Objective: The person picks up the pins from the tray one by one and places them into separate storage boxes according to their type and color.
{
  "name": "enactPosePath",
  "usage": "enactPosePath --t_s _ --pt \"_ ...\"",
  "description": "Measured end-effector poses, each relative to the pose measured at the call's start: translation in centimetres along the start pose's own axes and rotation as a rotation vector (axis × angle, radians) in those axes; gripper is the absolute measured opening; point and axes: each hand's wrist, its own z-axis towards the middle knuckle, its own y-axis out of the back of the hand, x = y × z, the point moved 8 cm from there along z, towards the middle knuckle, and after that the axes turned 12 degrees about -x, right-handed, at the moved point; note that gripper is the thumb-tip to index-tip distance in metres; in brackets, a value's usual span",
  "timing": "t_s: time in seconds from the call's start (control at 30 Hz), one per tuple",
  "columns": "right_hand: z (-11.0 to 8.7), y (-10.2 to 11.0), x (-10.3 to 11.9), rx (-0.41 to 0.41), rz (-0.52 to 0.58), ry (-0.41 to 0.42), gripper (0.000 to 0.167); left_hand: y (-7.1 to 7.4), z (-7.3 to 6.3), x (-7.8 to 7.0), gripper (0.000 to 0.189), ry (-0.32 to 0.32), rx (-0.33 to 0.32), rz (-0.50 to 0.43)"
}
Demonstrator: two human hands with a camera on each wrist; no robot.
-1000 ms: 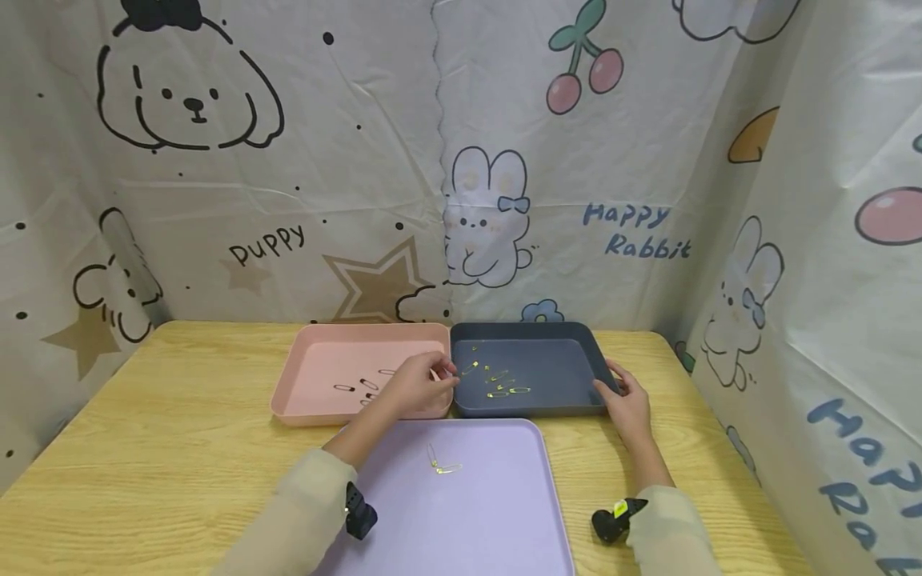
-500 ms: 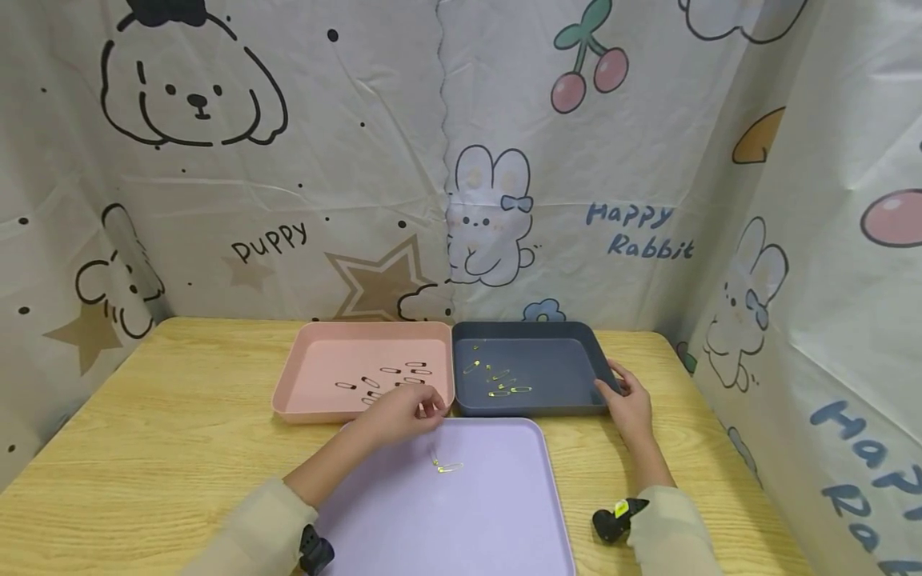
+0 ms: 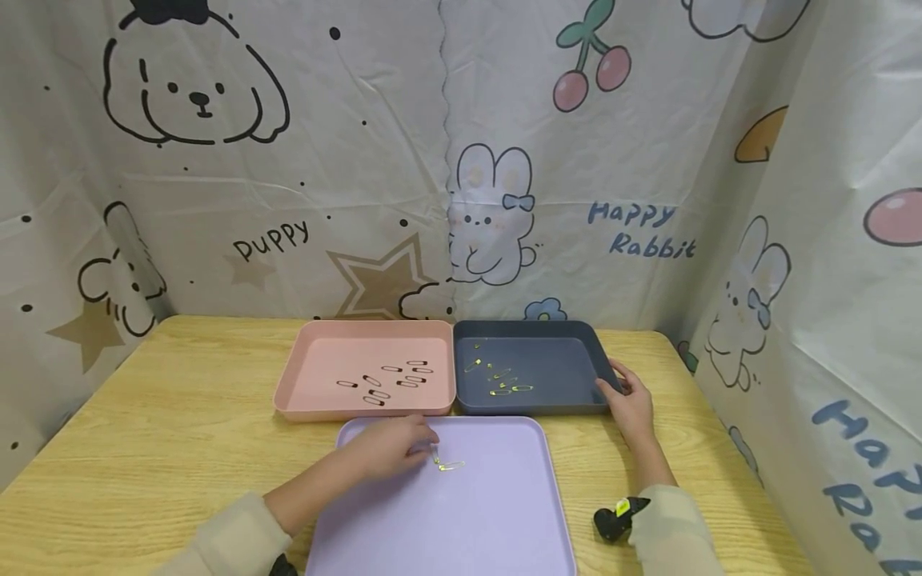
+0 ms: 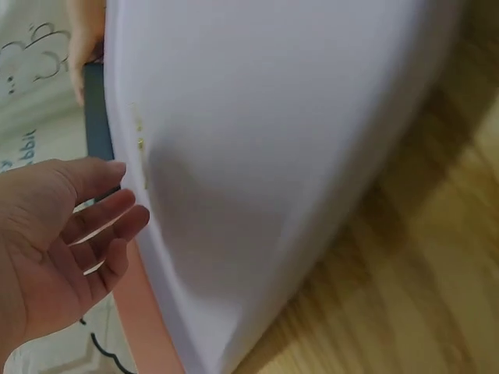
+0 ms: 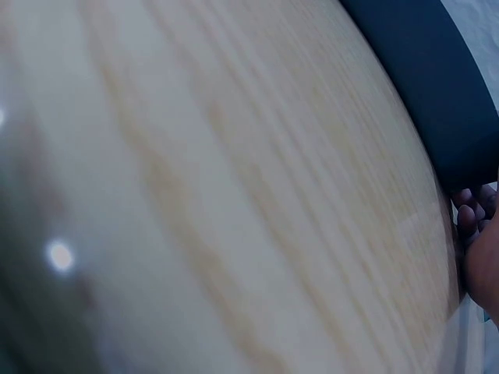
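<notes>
Over the far left part of a lavender tray [image 3: 497, 512], my left hand [image 3: 392, 448] has its fingertips right by a pair of gold safety pins [image 3: 452, 466]. The left wrist view shows its fingers [image 4: 97, 179] loosely bent and apart, with nothing between them. My right hand [image 3: 631, 410] holds the near right corner of a dark blue tray [image 3: 565, 364], thumb at the rim and fingers round the outside. Several gold safety pins [image 3: 522, 389] lie scattered in the dark tray's left half. In the right wrist view only part of the hand [image 5: 482, 257] shows.
A pink tray [image 3: 317, 360] with several black safety pins [image 3: 391, 369] stands against the dark tray's left side. All three trays sit on a wooden table [image 3: 194, 400]. Printed cloth [image 3: 346, 184] hangs behind and at both sides.
My left hand has moved back from the edge between the pink and dark trays, down and left to the gold pins on the lavender tray. My right hand stays on the dark tray.
</notes>
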Motion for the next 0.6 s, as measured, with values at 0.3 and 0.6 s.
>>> enactPosePath --t_s 0.3,0.6 --pt "-0.1 -0.1 0.0 0.015 0.003 0.007 0.051 -0.4 -0.1 0.9 0.016 0.029 -0.034 0.084" --pt "-0.2 0.0 0.1 0.027 -0.006 0.013 0.051 -0.5 0.3 0.7 0.013 0.012 -0.051 0.102"
